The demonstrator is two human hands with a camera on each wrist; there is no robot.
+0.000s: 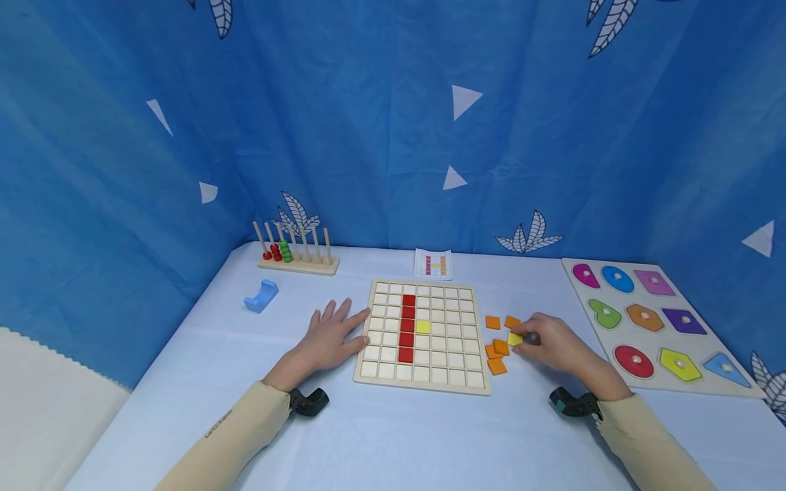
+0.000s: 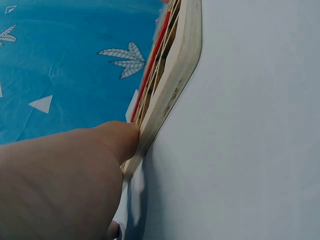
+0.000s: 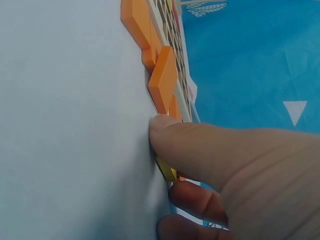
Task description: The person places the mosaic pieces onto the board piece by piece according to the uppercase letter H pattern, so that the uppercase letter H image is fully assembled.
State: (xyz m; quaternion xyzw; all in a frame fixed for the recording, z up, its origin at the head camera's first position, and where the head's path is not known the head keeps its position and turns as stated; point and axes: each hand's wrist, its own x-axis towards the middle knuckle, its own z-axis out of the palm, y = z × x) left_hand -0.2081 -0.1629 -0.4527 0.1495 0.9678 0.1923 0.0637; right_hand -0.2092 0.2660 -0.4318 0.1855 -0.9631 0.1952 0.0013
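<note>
A wooden grid board (image 1: 424,388) lies on the table, with a column of red tiles (image 1: 407,325) and one yellow square (image 1: 423,326) beside it. My left hand (image 1: 327,342) lies spread at the board's left side, its fingertips at the edge; in the left wrist view the thumb (image 2: 125,142) rests against the wooden rim. Right of the board, my right hand (image 1: 557,346) pinches a yellow tile (image 1: 514,339) between thumb and fingers, low at the tabletop. Several orange tiles (image 1: 497,367) lie loose between that hand and the board, some overlapping.
Behind the board is a small printed pattern card (image 1: 432,264). A wooden bead stacker (image 1: 301,264) and a light-blue curved block (image 1: 262,296) stand at the back left. At the right lies a shape puzzle board (image 1: 620,351). A blue curtain (image 1: 393,136) hangs behind.
</note>
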